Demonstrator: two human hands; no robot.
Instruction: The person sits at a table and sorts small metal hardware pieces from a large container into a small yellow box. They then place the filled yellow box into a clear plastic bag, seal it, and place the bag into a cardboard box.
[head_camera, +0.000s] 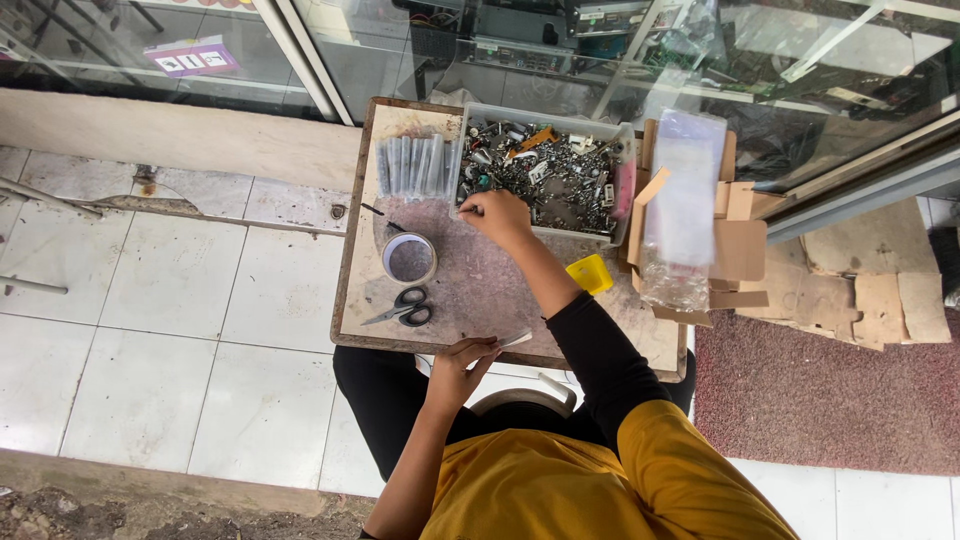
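Daylight, even and soft; nothing harsh. My arms throw only faint shadows on the board (470, 290). Glass (800, 70) above carries pale reflected streaks and glare that muddle what sits behind it. White tiles (180, 280) read bright, not blown out. Focus sharp centrally; lines bend slightly toward the edges.

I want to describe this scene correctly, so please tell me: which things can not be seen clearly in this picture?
Head view only:
- What the right hand pinches at the edge of the clear bin: too small, hidden by the fingers.
- The single metal parts in the bin: too small to tell apart.
- The pale strip by the left hand: partly covered by the hand.
- Contents of the plastic bags on the cardboard: blurred by glare.
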